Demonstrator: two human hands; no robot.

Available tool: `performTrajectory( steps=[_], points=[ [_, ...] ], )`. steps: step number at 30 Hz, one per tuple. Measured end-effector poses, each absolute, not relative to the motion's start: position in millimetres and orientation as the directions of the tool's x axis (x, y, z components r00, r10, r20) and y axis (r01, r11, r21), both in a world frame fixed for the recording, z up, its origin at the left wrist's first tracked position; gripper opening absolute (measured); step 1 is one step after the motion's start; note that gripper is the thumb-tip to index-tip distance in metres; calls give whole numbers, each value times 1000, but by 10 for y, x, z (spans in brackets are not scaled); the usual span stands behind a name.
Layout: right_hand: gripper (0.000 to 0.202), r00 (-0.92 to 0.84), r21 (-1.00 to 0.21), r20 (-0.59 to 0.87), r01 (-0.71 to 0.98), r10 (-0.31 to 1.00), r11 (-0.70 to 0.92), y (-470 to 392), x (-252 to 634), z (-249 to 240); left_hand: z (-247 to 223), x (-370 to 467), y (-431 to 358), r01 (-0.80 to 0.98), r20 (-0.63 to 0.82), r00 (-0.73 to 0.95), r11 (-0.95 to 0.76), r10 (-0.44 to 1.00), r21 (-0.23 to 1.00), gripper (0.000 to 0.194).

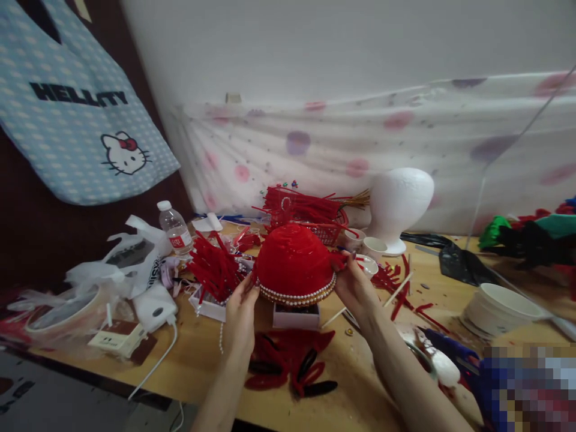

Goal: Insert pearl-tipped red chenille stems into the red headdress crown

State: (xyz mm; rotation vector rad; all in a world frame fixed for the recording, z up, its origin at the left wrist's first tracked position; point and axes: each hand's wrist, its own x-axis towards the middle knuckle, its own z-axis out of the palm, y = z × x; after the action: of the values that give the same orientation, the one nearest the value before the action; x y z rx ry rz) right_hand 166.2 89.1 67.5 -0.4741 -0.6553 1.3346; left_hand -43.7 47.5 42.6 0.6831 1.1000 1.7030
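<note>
Dome before basket — foam head behind, right; bottle left; bag farther left

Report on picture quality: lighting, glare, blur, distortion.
Head view: dull, uneven light, darkest at lower left; small glints on the red cap; slight overall softness; apparent wide-angle stretch near the edges, as on the slanting blue bag; lower right corner pixelated.

The slim left forearm and slim right forearm are seen bare, each narrowed at the wrist. The left hand and right hand are seen bare too, with thin fingers.
</note>
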Motion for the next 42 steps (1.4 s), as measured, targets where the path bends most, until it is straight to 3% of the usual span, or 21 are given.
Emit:
performTrajectory(
  steps=[9,15,20,25,30,35,42],
  points=[
    [31,148,-670,175,-706,973,228,503,1638,897,574,-510,465,-477,-117,-369,-80,922,875,37],
    [23,118,-729,155,-656,981,194,253,1704,575,384,-602,372,-368,-76,-335,-56,939,928,46],
    [24,106,-737,78,-663,991,129,235,1761,353,187,-579,370,-201,22,-316,-89,949,975,48],
    [24,95,-751,49,-653,994,99,246,1737,478,211,-549,394,-97,139,-279,-171,950,980,44],
    [26,116,-740,116,-653,986,164,285,1625,693,431,-548,541,42,165,-307,-160,937,986,41],
    [26,197,-749,137,-621,971,232,345,1588,702,418,-510,635,43,187,-296,-182,937,982,40],
    [31,197,-732,169,-632,966,257,477,1628,782,463,-503,795,130,370,-203,-350,906,928,41]
  ],
)
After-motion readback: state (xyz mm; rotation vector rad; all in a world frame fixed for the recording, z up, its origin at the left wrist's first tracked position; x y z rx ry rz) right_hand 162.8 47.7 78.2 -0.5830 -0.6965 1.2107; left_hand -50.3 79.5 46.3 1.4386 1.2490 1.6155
